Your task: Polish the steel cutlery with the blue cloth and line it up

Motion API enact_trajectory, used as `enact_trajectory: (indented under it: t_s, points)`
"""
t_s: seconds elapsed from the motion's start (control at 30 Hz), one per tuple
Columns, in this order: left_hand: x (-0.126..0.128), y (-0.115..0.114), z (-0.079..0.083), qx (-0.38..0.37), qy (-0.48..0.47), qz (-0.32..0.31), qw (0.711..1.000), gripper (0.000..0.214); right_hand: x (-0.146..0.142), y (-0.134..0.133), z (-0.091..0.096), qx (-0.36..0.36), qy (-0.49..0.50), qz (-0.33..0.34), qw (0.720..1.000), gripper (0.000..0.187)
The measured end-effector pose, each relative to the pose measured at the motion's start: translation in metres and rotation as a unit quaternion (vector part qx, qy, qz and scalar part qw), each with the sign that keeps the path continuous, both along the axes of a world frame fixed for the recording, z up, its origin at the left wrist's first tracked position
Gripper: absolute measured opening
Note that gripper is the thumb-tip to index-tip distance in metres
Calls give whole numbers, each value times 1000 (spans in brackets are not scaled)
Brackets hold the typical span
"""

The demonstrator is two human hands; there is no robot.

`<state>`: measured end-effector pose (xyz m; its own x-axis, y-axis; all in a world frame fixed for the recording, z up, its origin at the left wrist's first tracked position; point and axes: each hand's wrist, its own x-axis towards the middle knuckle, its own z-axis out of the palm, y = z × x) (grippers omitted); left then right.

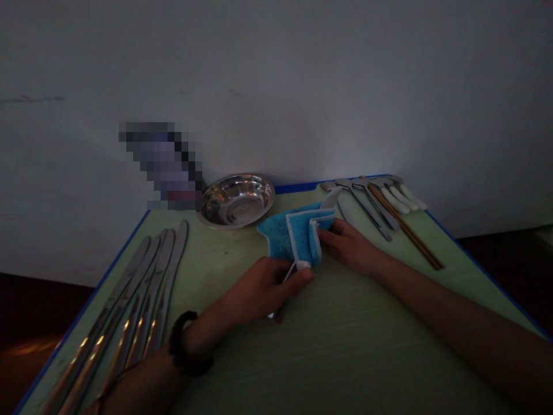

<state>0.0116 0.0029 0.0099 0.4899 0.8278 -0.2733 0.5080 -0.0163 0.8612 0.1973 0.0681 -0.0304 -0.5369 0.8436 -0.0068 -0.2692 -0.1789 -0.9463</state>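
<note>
A table knife slants away from me across the middle of the table, partly wrapped in a blue cloth with pale edging. My left hand is closed around the knife's handle, whose end shows below the fingers. Farther up, my right hand pinches the folded cloth around the knife, and a stretch of blade shows past the cloth's upper edge. The cloth and fingers hide the knife's middle. Beyond the cloth stands a shiny metal bowl.
Several table knives lie side by side at left. At right are metal utensils, wooden chopsticks and white-handled utensils. A pixelated object stands behind, near the wall. Blue edging borders the green table.
</note>
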Motion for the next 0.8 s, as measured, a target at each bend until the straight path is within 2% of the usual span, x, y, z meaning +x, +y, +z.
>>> enact_trajectory:
  t_s: [0.23,0.4,0.5,0.67,0.8]
  points:
    - [2,-1,-1,-10,3,25,1000,47,-1,0,3,3,3,-2,1000,20]
    - [1,-1,-1,-29,10,22,999,46,-5,-1,7,-57,49,-17,997,19]
    - [-2,0,-1,-24,27,-8,999,45,-9,1,9,-105,85,-90,987,15]
    - [-6,2,3,-9,45,-66,997,45,-11,9,10,-149,136,-239,950,9]
    - [-6,2,8,3,53,-94,994,43,-10,13,7,-163,153,-293,930,12]
